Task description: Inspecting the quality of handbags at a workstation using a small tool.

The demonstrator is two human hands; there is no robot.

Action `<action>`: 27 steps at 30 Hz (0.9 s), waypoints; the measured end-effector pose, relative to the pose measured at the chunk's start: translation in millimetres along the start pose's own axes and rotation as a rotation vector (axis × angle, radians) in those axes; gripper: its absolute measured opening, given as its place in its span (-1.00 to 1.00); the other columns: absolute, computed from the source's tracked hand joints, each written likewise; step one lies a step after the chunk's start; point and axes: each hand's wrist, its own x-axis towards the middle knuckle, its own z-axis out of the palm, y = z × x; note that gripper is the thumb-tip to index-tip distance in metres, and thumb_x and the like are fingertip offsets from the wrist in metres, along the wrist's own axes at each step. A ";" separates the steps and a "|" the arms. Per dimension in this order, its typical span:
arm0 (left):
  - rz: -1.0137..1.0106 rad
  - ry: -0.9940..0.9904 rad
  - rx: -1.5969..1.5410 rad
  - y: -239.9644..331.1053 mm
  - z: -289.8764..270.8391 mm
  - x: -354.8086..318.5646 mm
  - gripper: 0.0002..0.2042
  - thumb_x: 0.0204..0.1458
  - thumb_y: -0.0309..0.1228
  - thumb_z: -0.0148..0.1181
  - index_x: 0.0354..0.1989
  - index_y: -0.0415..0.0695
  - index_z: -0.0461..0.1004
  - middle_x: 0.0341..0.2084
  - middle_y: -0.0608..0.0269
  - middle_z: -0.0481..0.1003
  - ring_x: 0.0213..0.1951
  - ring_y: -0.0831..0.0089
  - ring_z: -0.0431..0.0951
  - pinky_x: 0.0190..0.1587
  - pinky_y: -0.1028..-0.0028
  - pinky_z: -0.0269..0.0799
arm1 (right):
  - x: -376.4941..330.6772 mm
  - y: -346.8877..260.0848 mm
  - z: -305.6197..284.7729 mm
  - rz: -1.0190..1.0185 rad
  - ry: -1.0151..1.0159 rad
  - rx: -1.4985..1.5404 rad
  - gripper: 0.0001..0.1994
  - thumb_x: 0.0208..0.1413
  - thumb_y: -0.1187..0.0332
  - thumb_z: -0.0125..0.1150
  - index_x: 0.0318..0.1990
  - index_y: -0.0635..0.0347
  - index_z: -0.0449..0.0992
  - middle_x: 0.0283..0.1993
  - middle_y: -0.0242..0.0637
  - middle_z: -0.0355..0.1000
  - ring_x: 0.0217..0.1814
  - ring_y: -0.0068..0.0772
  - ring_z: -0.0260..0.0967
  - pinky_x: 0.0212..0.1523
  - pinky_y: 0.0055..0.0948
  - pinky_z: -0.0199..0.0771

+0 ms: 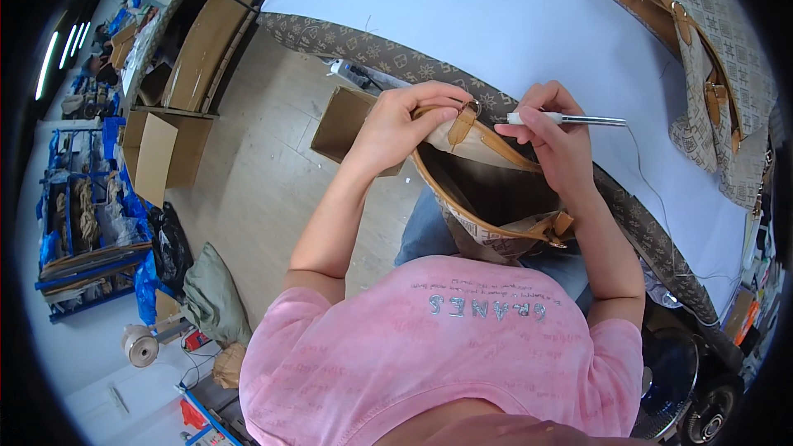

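Observation:
A beige patterned handbag (479, 230) with tan trim rests over my lap, its dark inside showing through the open mouth. My left hand (405, 120) is closed on the bag's upper rim, beside a tan strap tab (463, 125) with a metal ring. Pinched in my right hand (555, 132) is a slim white pen-like tool (570, 119) with a silver end. Its other end points left toward the tab, apart from it. A thin cord (643, 167) trails from the silver end. The right forearm lies close by the bag's right side.
A white-topped table (496, 16) with a brown patterned edge stands ahead. More patterned bags (710, 66) lie at its far right. An open cardboard box (340, 122) sits on the floor left of the handbag. Shelving (91, 231) stands farther left, and a black fan (671, 376) at lower right.

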 end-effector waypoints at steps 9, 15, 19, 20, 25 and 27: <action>-0.099 0.009 0.058 1.5 3.5 5.0 -0.84 0.09 -0.55 0.13 -0.21 -0.19 0.63 -0.37 0.27 0.63 -0.28 0.61 0.56 -0.17 0.58 0.45 | -5.8 10.0 0.4 -0.031 -0.010 -0.283 -0.89 0.10 0.56 0.17 -0.39 0.22 0.36 -0.41 -0.37 0.32 -0.42 -0.62 0.32 -0.22 -0.58 0.39; -0.116 -0.029 0.097 8.8 7.3 6.8 -0.86 0.07 -0.55 0.18 -0.24 -0.22 0.62 -0.37 0.30 0.62 -0.28 0.63 0.55 -0.17 0.60 0.44 | -4.4 16.5 -3.5 -0.038 0.014 -0.201 -0.89 0.09 0.54 0.21 -0.39 0.21 0.38 -0.42 -0.40 0.36 -0.41 -0.65 0.35 -0.29 -0.65 0.31; -0.067 -0.092 0.150 11.7 8.7 7.6 -0.87 0.02 -0.55 0.22 -0.25 -0.22 0.61 -0.39 0.32 0.60 -0.29 0.65 0.54 -0.16 0.61 0.43 | -6.2 22.2 -8.2 -0.056 0.013 -0.193 -0.88 0.09 0.48 0.26 -0.37 0.19 0.40 -0.46 -0.44 0.41 -0.40 -0.70 0.40 -0.34 -0.69 0.31; -0.072 -0.089 0.148 9.7 8.9 8.0 -0.87 0.02 -0.55 0.23 -0.25 -0.22 0.61 -0.39 0.33 0.60 -0.29 0.66 0.54 -0.16 0.61 0.43 | -6.8 22.5 -7.9 -0.061 0.009 -0.191 -0.89 0.09 0.49 0.26 -0.36 0.19 0.40 -0.46 -0.44 0.41 -0.41 -0.70 0.40 -0.35 -0.70 0.30; -0.108 -0.054 0.146 7.0 10.3 8.1 -0.86 0.00 -0.57 0.24 -0.25 -0.21 0.61 -0.39 0.34 0.61 -0.29 0.68 0.53 -0.17 0.62 0.43 | -10.8 17.2 -1.7 -0.037 -0.001 -0.301 -0.91 0.09 0.59 0.17 -0.37 0.22 0.39 -0.38 -0.39 0.32 -0.40 -0.65 0.33 -0.28 -0.62 0.32; -0.121 -0.038 0.147 7.4 10.9 7.8 -0.85 0.00 -0.57 0.24 -0.25 -0.21 0.61 -0.39 0.34 0.61 -0.29 0.68 0.53 -0.17 0.62 0.42 | -12.1 16.5 1.3 -0.044 0.002 -0.313 -0.91 0.09 0.59 0.18 -0.37 0.22 0.39 -0.37 -0.39 0.33 -0.39 -0.65 0.33 -0.28 -0.62 0.31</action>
